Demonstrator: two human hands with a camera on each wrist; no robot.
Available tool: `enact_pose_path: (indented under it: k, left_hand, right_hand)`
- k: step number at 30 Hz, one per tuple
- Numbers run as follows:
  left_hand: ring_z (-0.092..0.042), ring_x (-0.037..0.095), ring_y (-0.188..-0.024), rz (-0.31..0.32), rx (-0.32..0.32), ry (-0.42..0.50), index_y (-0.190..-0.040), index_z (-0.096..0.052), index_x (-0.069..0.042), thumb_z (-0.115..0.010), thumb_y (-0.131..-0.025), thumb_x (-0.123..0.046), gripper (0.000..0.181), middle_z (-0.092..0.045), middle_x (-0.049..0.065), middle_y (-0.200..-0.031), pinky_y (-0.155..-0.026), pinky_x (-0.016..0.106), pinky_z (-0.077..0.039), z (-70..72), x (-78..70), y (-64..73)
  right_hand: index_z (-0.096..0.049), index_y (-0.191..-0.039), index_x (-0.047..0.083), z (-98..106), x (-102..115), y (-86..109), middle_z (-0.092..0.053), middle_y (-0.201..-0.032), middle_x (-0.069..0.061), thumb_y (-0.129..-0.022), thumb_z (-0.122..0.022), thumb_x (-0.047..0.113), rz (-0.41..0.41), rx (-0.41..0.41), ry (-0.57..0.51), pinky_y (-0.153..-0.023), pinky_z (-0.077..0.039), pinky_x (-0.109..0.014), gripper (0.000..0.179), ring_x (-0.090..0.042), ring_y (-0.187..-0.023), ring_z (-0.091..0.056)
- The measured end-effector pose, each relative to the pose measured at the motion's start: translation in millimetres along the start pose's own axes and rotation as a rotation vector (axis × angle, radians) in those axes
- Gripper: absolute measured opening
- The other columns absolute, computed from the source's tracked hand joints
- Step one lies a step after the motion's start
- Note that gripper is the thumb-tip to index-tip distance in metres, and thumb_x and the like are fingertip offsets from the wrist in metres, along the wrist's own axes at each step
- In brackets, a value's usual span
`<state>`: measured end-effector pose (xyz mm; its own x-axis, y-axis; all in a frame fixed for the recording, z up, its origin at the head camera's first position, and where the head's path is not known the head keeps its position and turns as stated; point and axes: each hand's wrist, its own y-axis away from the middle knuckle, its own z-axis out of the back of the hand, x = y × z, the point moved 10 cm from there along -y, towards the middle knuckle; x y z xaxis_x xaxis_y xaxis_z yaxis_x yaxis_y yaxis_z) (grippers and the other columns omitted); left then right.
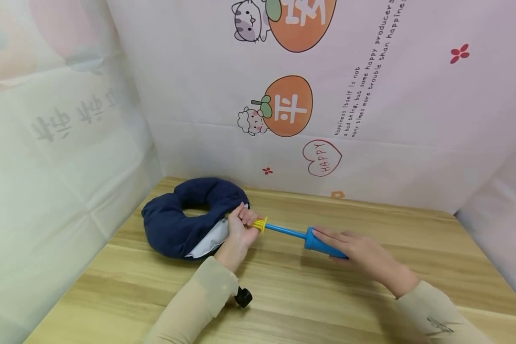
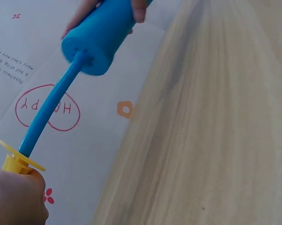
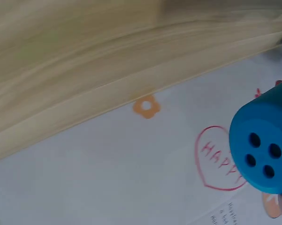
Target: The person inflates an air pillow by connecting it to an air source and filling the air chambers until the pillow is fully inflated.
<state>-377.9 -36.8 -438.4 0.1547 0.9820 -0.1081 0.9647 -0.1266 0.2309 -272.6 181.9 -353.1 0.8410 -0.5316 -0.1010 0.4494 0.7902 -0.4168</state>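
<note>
Both ends of a blue and yellow plastic pump (image 1: 284, 231) are held above the table. The left hand (image 1: 242, 228) has its fingers curled round the yellow plastic end (image 1: 261, 224), which has a flat round rim. The right hand (image 1: 361, 249) grips the fat blue plastic handle (image 1: 324, 242). Between them runs a thin blue plastic rod (image 2: 51, 108). Next to the left hand, on its left, a dark blue cloth neck pillow (image 1: 165, 229), bent like a letter C, lies on the table. White cloth (image 1: 209, 239) shows along its side, right by the hand. I can't tell if the pump goes into the pillow, because the hand hides that spot. A small black thing (image 1: 243, 296) pokes out beside the left sleeve (image 1: 206, 291). The light wood table (image 1: 309, 306) has streaky lines, and its back edge meets a white cloth wall (image 1: 198, 95) with orange fruits, little animals and a red heart (image 1: 322, 157) saying HAPPY. The right wrist view shows four round holes in the handle's end, which the head view hides. The left arm comes up from the bottom, and the right arm comes from the lower right, its fingers pointing left along the handle.
</note>
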Motion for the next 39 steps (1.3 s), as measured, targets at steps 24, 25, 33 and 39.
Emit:
enact_pose_path:
  k: [24, 25, 33, 39]
  left_hand:
    - [-0.032, 0.009, -0.04, -0.019, 0.0, -0.092, -0.053, -0.034, -0.016, -0.038, -0.11, -0.019, 0.058, -0.033, -0.006, -0.046, -0.061, 0.025, -0.031, -0.9, 1.7, -0.5]
    - [-0.031, 0.009, -0.04, -0.022, -0.005, -0.104, -0.053, -0.033, -0.016, -0.038, -0.11, -0.019, 0.057, -0.033, -0.007, -0.047, -0.063, 0.025, -0.032, -1.8, 1.5, -0.6]
    - [-0.032, 0.01, -0.041, 0.001, -0.004, -0.083, -0.053, -0.033, -0.016, -0.038, -0.111, -0.02, 0.058, -0.033, -0.006, -0.048, -0.067, 0.026, -0.032, -4.6, 1.0, -1.4]
    - [-0.032, 0.011, -0.042, 0.008, -0.002, -0.053, -0.054, -0.033, -0.015, -0.039, -0.111, -0.021, 0.058, -0.034, -0.005, -0.048, -0.066, 0.024, -0.032, -3.6, -4.8, -0.3]
  right_hand:
    - [-0.047, -0.154, 0.012, -29, 25, -59.7, -0.057, -0.147, -0.008, -0.079, -0.09, 0.011, -0.019, -0.002, -0.114, -0.082, -0.059, -0.047, 0.087, -0.032, -0.105, -0.07]
    - [-0.047, -0.154, 0.013, -26, 22, -54.6, -0.057, -0.147, -0.008, -0.079, -0.09, 0.011, -0.022, 0.002, -0.121, -0.082, -0.059, -0.047, 0.087, -0.032, -0.106, -0.07]
    - [-0.045, -0.156, 0.015, -4, 2, -9.4, -0.057, -0.147, -0.002, -0.076, -0.092, 0.015, -0.001, 0.004, -0.033, -0.07, -0.059, -0.037, 0.092, -0.019, -0.096, -0.07]
    - [-0.049, -0.154, 0.014, 10, -5, 14.2, -0.057, -0.147, -0.002, -0.104, -0.055, 0.043, 0.041, -0.03, -0.017, -0.072, -0.059, -0.038, 0.058, -0.017, -0.096, -0.069]
